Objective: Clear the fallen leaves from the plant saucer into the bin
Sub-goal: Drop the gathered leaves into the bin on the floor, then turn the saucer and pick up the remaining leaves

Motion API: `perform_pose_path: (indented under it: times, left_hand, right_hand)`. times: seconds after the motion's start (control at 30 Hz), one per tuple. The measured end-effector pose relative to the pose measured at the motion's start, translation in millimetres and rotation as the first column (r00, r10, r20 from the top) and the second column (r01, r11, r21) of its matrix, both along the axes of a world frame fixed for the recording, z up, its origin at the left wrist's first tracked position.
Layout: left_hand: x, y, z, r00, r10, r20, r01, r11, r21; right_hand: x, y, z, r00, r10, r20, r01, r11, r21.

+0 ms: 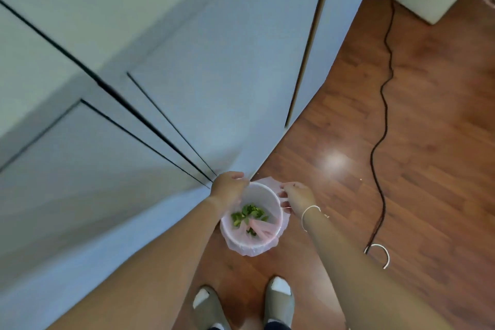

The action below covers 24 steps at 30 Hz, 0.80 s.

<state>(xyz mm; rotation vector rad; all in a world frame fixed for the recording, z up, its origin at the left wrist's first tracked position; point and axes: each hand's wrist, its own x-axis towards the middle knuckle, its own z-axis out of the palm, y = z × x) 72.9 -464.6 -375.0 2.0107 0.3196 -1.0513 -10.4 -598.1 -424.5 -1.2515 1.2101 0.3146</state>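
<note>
A small white bin (267, 198) lined with a pale pink bag (251, 249) stands on the wooden floor beside the cabinet. Green leaves (247, 213) lie at its bottom, next to pink bag folds. My left hand (227, 187) is at the bin's far-left rim, fingers curled over the edge of the bag. My right hand (297, 195) grips the bag's edge at the right rim. No plant saucer is in view.
Pale blue cabinet doors (160, 88) fill the left, close to the bin. A black cable (383, 120) runs along the wooden floor at right, ending by a white ring (383, 252). My two slippered feet (241, 300) stand just in front of the bin.
</note>
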Motion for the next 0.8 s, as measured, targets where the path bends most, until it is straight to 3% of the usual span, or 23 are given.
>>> perform_pose_path:
  times: [0.23,0.37,0.5,0.63,0.8]
  left_hand:
    - [40,-43,209,0.955,-0.146,0.26,0.184,0.974,-0.13]
    - [53,-42,343,0.863,-0.171,0.475,0.266,0.954,-0.14]
    - [61,-8,434,0.745,-0.13,0.654,0.25,0.964,-0.094]
    - [50,58,473,0.673,-0.056,0.738,0.145,0.988,-0.058]
    - [-1,168,450,0.718,0.005,0.696,-0.011,1.0,0.004]
  right_hand:
    - [65,-65,216,0.94,0.136,0.312,-0.041,0.955,-0.292]
    - [94,-70,351,0.845,0.301,0.441,-0.092,0.896,-0.434]
    - [116,-53,443,0.725,0.505,0.469,-0.162,0.787,-0.596]
    - [132,-6,498,0.594,0.662,0.458,-0.223,0.682,-0.696]
    - [130,96,495,0.431,0.819,0.38,-0.361,0.542,-0.759]
